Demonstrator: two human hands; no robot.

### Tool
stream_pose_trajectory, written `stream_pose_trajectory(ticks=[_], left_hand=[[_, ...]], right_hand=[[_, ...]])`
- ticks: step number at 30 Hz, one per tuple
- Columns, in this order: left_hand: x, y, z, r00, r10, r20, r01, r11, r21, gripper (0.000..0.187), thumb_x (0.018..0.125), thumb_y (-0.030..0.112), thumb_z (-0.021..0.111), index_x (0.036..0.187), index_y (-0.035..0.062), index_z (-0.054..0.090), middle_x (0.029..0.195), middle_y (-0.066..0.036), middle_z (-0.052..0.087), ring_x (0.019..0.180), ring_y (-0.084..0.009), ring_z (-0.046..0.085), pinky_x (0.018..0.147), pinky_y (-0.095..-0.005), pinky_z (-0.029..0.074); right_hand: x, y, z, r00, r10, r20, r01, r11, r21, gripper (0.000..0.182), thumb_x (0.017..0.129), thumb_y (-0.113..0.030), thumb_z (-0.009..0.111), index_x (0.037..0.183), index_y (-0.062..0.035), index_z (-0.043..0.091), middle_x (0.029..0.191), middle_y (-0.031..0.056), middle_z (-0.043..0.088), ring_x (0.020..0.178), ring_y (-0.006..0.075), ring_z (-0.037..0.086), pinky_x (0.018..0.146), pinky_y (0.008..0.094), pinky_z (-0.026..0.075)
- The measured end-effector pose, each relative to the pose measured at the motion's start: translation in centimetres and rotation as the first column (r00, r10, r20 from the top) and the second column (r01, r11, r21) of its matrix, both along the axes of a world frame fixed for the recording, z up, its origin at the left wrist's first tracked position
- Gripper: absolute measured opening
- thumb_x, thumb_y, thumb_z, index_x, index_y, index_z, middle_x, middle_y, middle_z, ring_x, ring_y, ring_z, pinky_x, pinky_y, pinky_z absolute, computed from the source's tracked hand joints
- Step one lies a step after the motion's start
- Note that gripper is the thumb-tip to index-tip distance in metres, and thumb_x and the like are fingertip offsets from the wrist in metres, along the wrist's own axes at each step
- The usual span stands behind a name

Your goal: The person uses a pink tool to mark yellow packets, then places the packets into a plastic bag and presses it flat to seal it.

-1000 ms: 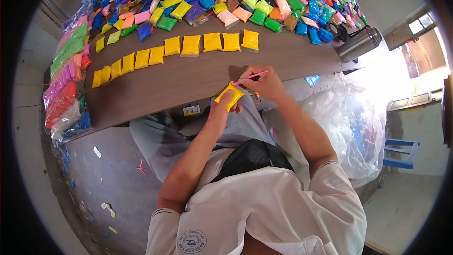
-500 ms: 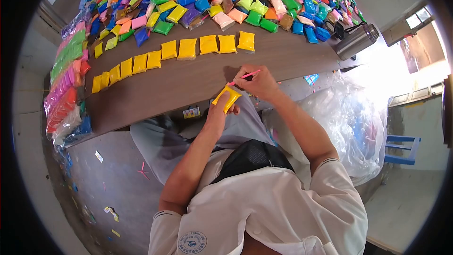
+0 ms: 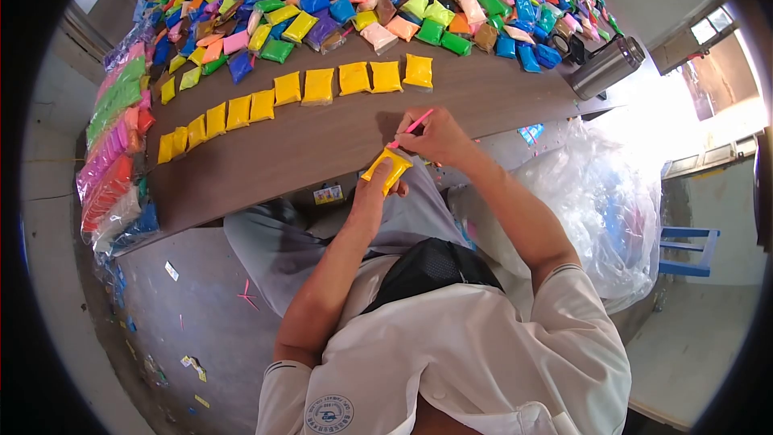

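My left hand [image 3: 378,187] is closed around a small yellow packet [image 3: 394,169] just off the table's front edge, thumb across its face. In my right hand [image 3: 435,138] a thin pink plastic stick [image 3: 418,122] is pinched, its lower end touching or very near the packet's upper edge. I cannot make out the exact contact. On the table, a curved row of several similar yellow packets [image 3: 318,86] runs from the left side toward the middle, beyond my hands.
A big pile of colourful packets [image 3: 314,2] covers the table's [image 3: 241,185] far side. Bagged stacks [image 3: 117,137] line the left edge. A steel thermos [image 3: 608,68] lies at right. Beside my right arm are a clear plastic bag [image 3: 600,209] and a blue stool [image 3: 691,251].
The pink stick has swung more upright in my right hand, its upper end shifting left and up. My left hand still holds the yellow packet in about the same place.
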State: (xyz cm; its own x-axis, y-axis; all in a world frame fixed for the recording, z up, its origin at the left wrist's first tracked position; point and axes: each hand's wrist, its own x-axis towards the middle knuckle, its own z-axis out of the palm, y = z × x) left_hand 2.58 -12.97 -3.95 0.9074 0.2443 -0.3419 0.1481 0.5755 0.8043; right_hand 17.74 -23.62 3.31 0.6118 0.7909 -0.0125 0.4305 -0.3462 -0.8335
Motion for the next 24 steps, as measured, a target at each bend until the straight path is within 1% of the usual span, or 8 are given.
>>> stream_pose_trajectory(ticks=[2,5,7,13,17,19,22,24], left_hand=[[-0.1,-0.1,0.2,1.0,0.008,0.005,-0.008,1.0,0.025,0.034,0.098,0.041,0.053,0.101,0.0075,0.057,0.071,-0.001,0.047,0.07,-0.0168,0.054,0.071,-0.0348,0.043],[-0.2,-0.3,0.5,1.0,0.018,-0.008,-0.018,0.998,0.067,0.04,0.098,0.045,0.05,0.1,0.0058,0.059,0.072,-0.003,0.055,0.068,-0.0127,0.054,0.068,-0.0272,0.04],[-0.1,-0.2,0.0,1.0,0.013,0.001,-0.013,0.997,0.076,0.04,0.098,0.045,0.05,0.1,0.0057,0.06,0.073,-0.003,0.056,0.068,-0.0125,0.054,0.068,-0.0271,0.04],[0.0,-0.2,-0.6,1.0,0.02,0.012,-0.02,0.998,0.062,0.041,0.098,0.046,0.049,0.101,0.0061,0.061,0.073,-0.004,0.058,0.068,-0.0117,0.054,0.069,-0.0268,0.04],[-0.1,-0.2,-0.2,1.0,0.02,-0.01,-0.019,0.995,0.098,0.042,0.098,0.046,0.049,0.102,0.006,0.061,0.073,-0.003,0.059,0.068,-0.0117,0.055,0.07,-0.0268,0.04],[-0.2,-0.1,-0.4,1.0,0.006,-0.002,-0.005,0.995,0.104,0.043,0.098,0.047,0.049,0.102,0.006,0.061,0.073,-0.003,0.057,0.068,-0.0117,0.055,0.07,-0.0271,0.04],[-0.2,0.0,-0.4,1.0,-0.008,0.003,0.007,0.996,0.089,0.037,0.097,0.043,0.052,0.099,0.0069,0.058,0.071,-0.002,0.049,0.069,-0.015,0.054,0.07,-0.0317,0.042],[-0.2,0.0,-0.4,1.0,-0.014,0.006,0.013,0.997,0.072,0.035,0.096,0.042,0.053,0.097,0.0073,0.057,0.07,-0.001,0.046,0.07,-0.0168,0.054,0.071,-0.0341,0.042]], right_hand=[[0.6,-0.3,0.1,0.997,0.042,-0.06,-0.042,0.999,-0.002,0.014,0.079,-0.014,0.074,0.082,-0.0023,0.067,0.074,0.0027,0.067,0.068,0.0095,0.06,0.063,0.0278,0.048],[1.5,-0.4,0.4,0.984,0.145,-0.1,-0.146,0.989,-0.005,0.014,0.079,-0.014,0.074,0.083,-0.0024,0.067,0.074,0.0027,0.067,0.07,0.0088,0.059,0.064,0.0269,0.048],[1.4,-0.1,0.7,0.979,0.169,-0.113,-0.174,0.984,-0.033,0.014,0.08,-0.014,0.073,0.083,-0.0025,0.067,0.074,0.0029,0.066,0.071,0.0085,0.059,0.064,0.0266,0.048],[0.4,-0.1,-0.5,0.999,0.053,0.007,-0.054,0.998,0.04,0.012,0.08,-0.013,0.073,0.082,-0.0034,0.066,0.076,0.0024,0.066,0.071,0.0089,0.059,0.063,0.0264,0.047],[1.7,-0.5,-0.6,0.987,0.133,-0.086,-0.13,0.99,0.047,0.012,0.08,-0.013,0.074,0.083,-0.0037,0.066,0.077,0.0023,0.066,0.07,0.0089,0.059,0.063,0.027,0.047],[2.1,-0.4,0.0,0.973,0.207,-0.103,-0.207,0.978,0.012,0.012,0.08,-0.013,0.074,0.083,-0.0037,0.066,0.076,0.0025,0.067,0.07,0.009,0.059,0.063,0.0274,0.047],[1.9,-0.1,0.4,0.974,0.192,-0.12,-0.201,0.977,-0.073,0.013,0.08,-0.013,0.074,0.083,-0.0034,0.066,0.076,0.0027,0.067,0.071,0.0093,0.059,0.064,0.0278,0.047],[1.5,0.1,0.2,0.983,0.157,-0.096,-0.161,0.986,-0.039,0.014,0.08,-0.014,0.074,0.082,-0.003,0.066,0.075,0.0032,0.067,0.07,0.0098,0.06,0.064,0.0282,0.048]])
